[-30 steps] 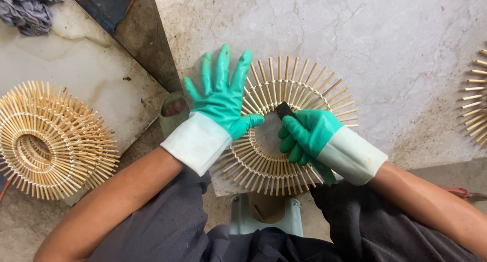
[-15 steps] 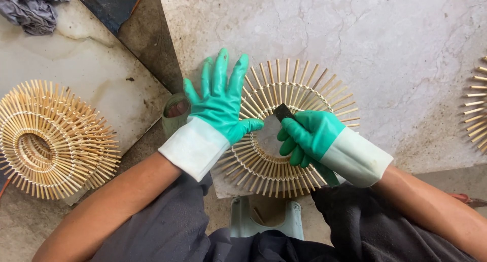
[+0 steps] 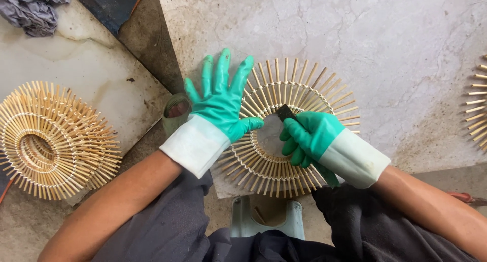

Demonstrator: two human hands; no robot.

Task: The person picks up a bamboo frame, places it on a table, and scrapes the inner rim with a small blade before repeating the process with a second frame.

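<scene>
Desk: a pale marble slab (image 3: pixel 395 43), stained and scuffed, carries the work; a second slab (image 3: pixel 76 89) lies to the left, with a dark gap (image 3: pixel 147 48) between them.
Stack: a pile of stick rings (image 3: pixel 48 140) sits on the left slab, well apart from the hands.
Ring: a round ring of thin bamboo sticks (image 3: pixel 291 84) lies flat near the desk's front edge, its sticks fanning outward around an open middle.
Edge ring: part of another stick ring (image 3: pixel 478 99) shows at the right border.
Cloth: a crumpled grey rag (image 3: pixel 33 8) lies at the top left.
Stool: a pale plastic seat (image 3: pixel 269 219) shows between the knees, below the desk edge.
Cup: a small greenish cup (image 3: pixel 176 109) stands in the gap just beside the left wrist; its contents cannot be told.
Left hand: (image 3: pixel 223 102) green-gloved, spread flat, pressing on the ring's left side, grip released.
Right hand: (image 3: pixel 309 137) green-gloved, grip clenched around a small dark block (image 3: pixel 285 111) held against the ring's inner rim.
</scene>
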